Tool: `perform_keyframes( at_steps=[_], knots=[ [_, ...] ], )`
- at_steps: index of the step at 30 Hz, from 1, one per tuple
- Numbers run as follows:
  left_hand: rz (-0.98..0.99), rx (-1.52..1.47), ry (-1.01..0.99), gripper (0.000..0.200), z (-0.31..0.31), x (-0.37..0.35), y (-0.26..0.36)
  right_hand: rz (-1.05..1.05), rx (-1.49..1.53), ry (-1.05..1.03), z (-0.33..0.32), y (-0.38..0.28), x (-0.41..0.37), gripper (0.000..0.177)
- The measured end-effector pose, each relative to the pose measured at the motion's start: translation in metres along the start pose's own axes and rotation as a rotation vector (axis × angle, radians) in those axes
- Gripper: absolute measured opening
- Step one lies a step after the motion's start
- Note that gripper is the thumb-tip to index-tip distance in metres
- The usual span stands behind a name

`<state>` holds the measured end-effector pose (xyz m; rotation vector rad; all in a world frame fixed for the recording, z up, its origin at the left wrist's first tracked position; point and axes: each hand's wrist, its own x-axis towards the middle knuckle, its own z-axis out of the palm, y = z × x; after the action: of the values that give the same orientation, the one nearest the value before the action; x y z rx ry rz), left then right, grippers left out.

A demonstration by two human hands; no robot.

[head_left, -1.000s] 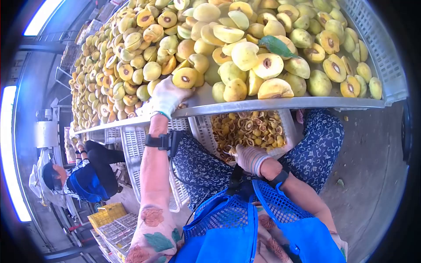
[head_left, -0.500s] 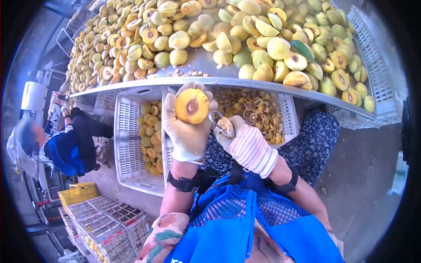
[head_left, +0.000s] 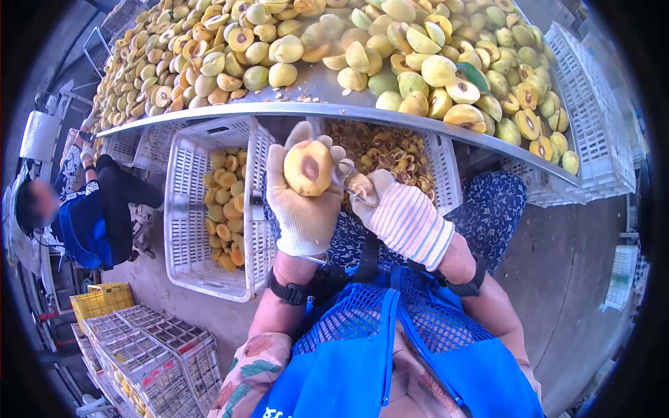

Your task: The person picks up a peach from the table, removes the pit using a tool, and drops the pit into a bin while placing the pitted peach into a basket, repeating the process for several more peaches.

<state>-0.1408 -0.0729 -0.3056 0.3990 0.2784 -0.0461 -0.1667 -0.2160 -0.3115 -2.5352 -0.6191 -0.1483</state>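
Observation:
In its cotton work glove, my left hand (head_left: 304, 219) is closed around a yellow peach half (head_left: 296, 180), cut face up, with a brown hollow or stone at its centre. My gloved right hand (head_left: 397, 209), with a striped cuff, grips a small metal loop-ended pitting tool (head_left: 344, 167). The loop is right beside the fruit's right edge; whether it touches cannot be made out. A brownish scrap (head_left: 359, 185) sits by the tool at my right fingers. Both hands are above my lap, just in front of the metal table edge (head_left: 334, 110).
Many halved peaches (head_left: 202, 63) cover the metal table. Below its edge, a white crate (head_left: 209, 279) contains peach halves, and another crate (head_left: 446, 167) contains brown scraps. Stacked crates (head_left: 160, 355) stand at lower left. A co-worker (head_left: 90, 216) sits at far left.
The tool's loop has moved up alongside the peach half, which has tilted slightly in my left hand. The view has shifted, so the table and crates appear further left.

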Motion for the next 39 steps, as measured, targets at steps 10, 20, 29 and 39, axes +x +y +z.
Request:
perform_keyframes(
  at_steps=[10,20,29,39],
  knots=[
    [0.004,0.132,-0.007,0.036,0.020,-0.001,-0.013,-0.009,0.100,-0.033,0.008,0.005,0.017,0.024],
    [-0.396,0.338,0.068,0.047,0.011,0.029,0.001,0.221,0.388,-0.136,0.012,0.010,0.018,0.022],
    [0.516,0.814,0.143,0.040,0.010,0.000,-0.030,-0.086,0.285,-0.061,0.027,0.001,0.004,0.020],
    [0.501,0.913,0.070,0.035,0.018,-0.011,-0.041,-0.385,-0.006,-0.006,0.008,0.010,-0.018,0.019]
  ],
)
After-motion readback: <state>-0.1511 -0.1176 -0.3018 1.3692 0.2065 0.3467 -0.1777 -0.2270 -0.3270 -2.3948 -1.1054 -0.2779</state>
